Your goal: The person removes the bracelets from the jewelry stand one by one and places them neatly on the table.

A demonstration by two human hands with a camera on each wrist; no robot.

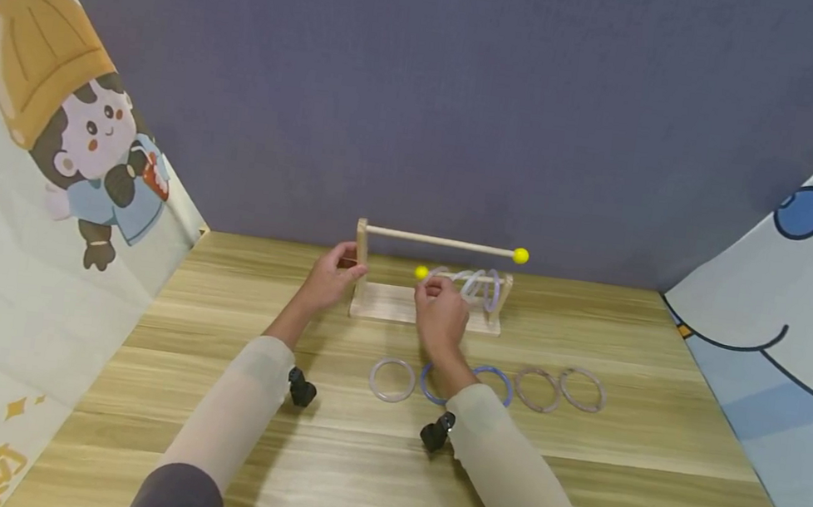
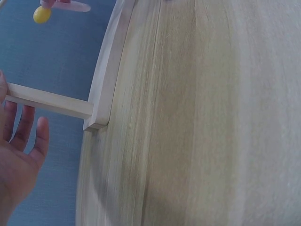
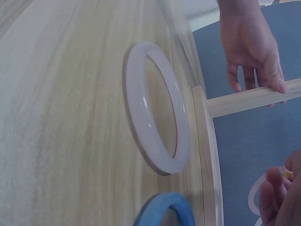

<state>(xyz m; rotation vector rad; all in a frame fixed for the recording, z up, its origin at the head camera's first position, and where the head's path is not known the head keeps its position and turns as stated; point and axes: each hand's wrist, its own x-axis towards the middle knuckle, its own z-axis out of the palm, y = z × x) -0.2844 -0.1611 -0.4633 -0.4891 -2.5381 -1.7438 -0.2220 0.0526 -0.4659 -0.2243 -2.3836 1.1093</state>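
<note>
A light wooden rack with two posts and two rods stands toward the back of the table. My left hand holds its tall left post, thumb on one side and fingers on the other. By the yellow ball at the lower rod's free end, my right hand pinches a pale bangle, largely hidden by the fingers. Several clear and lilac bangles hang along that rod, nearer the short right post. The upper rod carries no bangle and ends in another yellow ball.
In front of the rack lies a row of bangles: a pale pink one, two blue ones partly behind my right forearm, and two brownish ones. A grey-blue wall rises behind the wood-grain table; printed panels flank both sides.
</note>
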